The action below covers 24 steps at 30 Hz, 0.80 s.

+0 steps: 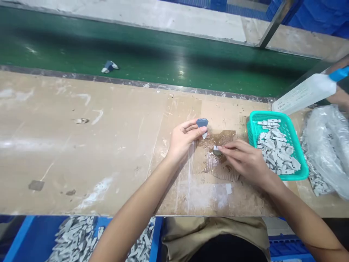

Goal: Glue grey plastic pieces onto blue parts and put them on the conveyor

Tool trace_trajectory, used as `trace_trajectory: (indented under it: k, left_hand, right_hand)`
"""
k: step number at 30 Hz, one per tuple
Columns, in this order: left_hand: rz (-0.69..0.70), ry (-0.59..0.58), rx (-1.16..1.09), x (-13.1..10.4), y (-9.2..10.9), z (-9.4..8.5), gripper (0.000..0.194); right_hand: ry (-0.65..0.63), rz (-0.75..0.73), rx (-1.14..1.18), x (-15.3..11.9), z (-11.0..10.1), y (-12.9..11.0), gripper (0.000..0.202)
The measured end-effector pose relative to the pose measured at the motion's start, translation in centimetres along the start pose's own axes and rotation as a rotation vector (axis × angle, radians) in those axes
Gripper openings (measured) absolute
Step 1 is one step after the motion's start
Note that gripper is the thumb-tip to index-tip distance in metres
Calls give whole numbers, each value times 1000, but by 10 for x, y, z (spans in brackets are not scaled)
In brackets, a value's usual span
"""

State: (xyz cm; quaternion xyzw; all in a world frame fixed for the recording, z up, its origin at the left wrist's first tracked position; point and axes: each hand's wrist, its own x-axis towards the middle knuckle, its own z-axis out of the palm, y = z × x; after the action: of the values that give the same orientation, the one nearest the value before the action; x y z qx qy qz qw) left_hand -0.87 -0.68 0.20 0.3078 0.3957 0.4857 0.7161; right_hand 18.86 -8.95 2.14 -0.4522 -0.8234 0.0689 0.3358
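My left hand (188, 135) is closed on a small dark blue-grey plastic part (202, 123) with a pale tip pointing down, held just above the table. To its right, my right hand (245, 157) pinches a small white-grey piece (216, 147) between thumb and fingertips. That piece is over a small round dark spot or cap (217, 153) in a wet brown patch (226, 138) of torn cardboard; whether they touch I cannot tell. Right of my right hand stands a green basket (250, 127) of similar grey-white pieces (278, 149).
A white bottle (305, 94) with a blue cap leans behind the basket, beside a clear plastic bag (327, 145) of pieces. Beyond the table edge runs a green belt (152, 60) carrying a blue-and-white part (109, 66). A blue bin (29, 240) of grey pieces is below the table.
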Motion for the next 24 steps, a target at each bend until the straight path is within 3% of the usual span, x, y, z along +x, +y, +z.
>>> trace_trajectory:
  k: [6,13,18,24]
  left_hand:
    - [5,9,28,-2,-2,1,33]
    - [-80,-74,-17,-8,-3,0,36]
    - [-71,-13,154,-16,-2,11,24]
    - [-97,-111,284,-27,-5,22,21]
  right_hand:
    - [-47,68,89,-1,0,2,30]
    - [-36,96,108,-3,-1,5,29]
    - [107,122,134,-1,-5,0,31]
    - [246,174,228,2,-10,-4,32]
